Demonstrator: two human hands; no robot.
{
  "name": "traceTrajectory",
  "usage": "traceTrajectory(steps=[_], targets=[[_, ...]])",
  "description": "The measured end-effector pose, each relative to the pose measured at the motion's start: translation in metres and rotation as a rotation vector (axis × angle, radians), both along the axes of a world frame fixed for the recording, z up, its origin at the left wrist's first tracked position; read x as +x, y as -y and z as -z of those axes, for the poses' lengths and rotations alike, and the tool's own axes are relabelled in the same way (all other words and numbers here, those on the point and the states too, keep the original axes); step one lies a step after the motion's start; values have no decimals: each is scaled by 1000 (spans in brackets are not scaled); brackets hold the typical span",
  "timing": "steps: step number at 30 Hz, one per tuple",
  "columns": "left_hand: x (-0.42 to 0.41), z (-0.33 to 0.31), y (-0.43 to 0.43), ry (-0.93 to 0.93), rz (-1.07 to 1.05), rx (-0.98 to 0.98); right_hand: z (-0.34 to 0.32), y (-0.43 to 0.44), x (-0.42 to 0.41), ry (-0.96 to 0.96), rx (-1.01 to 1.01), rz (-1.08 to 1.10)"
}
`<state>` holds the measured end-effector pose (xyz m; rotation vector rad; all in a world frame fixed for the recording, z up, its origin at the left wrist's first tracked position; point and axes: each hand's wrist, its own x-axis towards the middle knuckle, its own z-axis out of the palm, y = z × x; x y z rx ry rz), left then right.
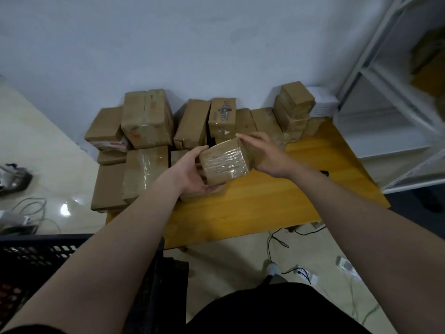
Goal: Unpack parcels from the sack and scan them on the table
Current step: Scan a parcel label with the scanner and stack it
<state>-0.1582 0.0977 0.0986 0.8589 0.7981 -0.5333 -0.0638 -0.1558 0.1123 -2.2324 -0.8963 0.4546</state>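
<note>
Head view: parcel (224, 163) held in both hands above the table (265, 201), just in front of the stacked parcels (147, 119)
Parcel: small brown box, tilted, clear tape across the face toward the camera, no part resting on the wood
Left hand (192, 169): palm up under the lower left corner, thumb over the top left edge, fingers curled beneath, gripping the box
Right hand (267, 157): wrapped over the right face and far top edge, gripping the same box; thumb hidden
Table: yellow wood, right half bare, left half and wall edge loaded with boxes
Stack: well over a dozen brown boxes, some two high, one with blue print on its side
Done so far: judging by the pile, most of the unpacking looks finished
Scan status: cannot tell which boxes have been scanned; no labels legible
Scanner: none identified; small dark item beside the right forearm too small to call
Sack: not identifiable here
Left to do: likely turn this box to find its label, scan, add to the pile; remaining count unknown
Other: black crate (48, 256) lower left, white shelving (385, 104) on the right, white box (321, 102) by the stack, cables (277, 237) on the floor
</note>
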Motion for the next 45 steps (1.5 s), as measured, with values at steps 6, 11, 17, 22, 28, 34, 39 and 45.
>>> traceTrajectory(steps=[6,11,17,22,28,34,39,45], targets=[[23,8,41,70,141,203,22,45,25,-117,68,130],[73,19,101,23,223,315,44,103,51,-264,134,298],[127,59,171,-52,298,456,97,178,103,-397,-25,681],[152,103,209,-134,290,501,148,231,132,-542,-295,792],[155,142,228,-224,202,484,203,250,161,-803,-399,894],[133,167,229,-304,106,486,244,245,161,-924,-420,893],[116,176,226,-300,85,489,255,234,153,-987,-316,921],[96,166,216,-238,16,489,213,207,141,-978,-43,912]])
